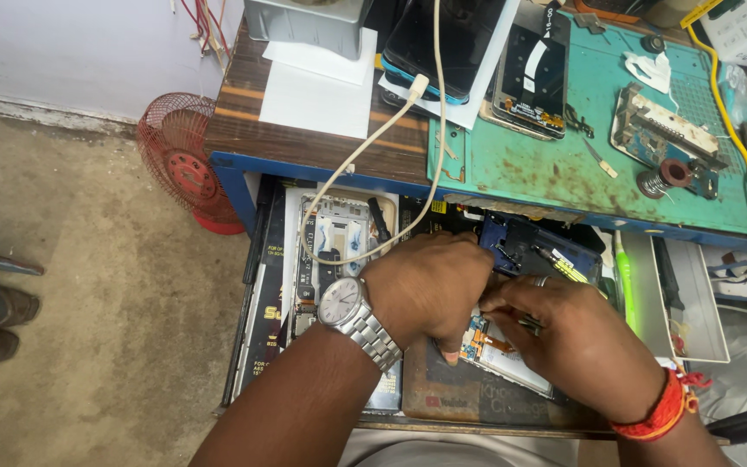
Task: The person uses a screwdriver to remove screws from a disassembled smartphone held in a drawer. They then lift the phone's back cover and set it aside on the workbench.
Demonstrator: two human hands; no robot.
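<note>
A bare concrete floor (88, 259) is being shown beneath a pale wall (62, 43). A wooden workbench (322, 143) with a blue edge is being lit evenly, a green mat (555, 164) covering its right part.

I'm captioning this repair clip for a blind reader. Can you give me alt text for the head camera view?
Two hands work together over an open drawer: the left hand, with a silver wristwatch, and the right hand hold a small phone circuit part. Above, a stained green work mat carries an opened phone and a solder spool; a red fan stands on the floor.
</note>
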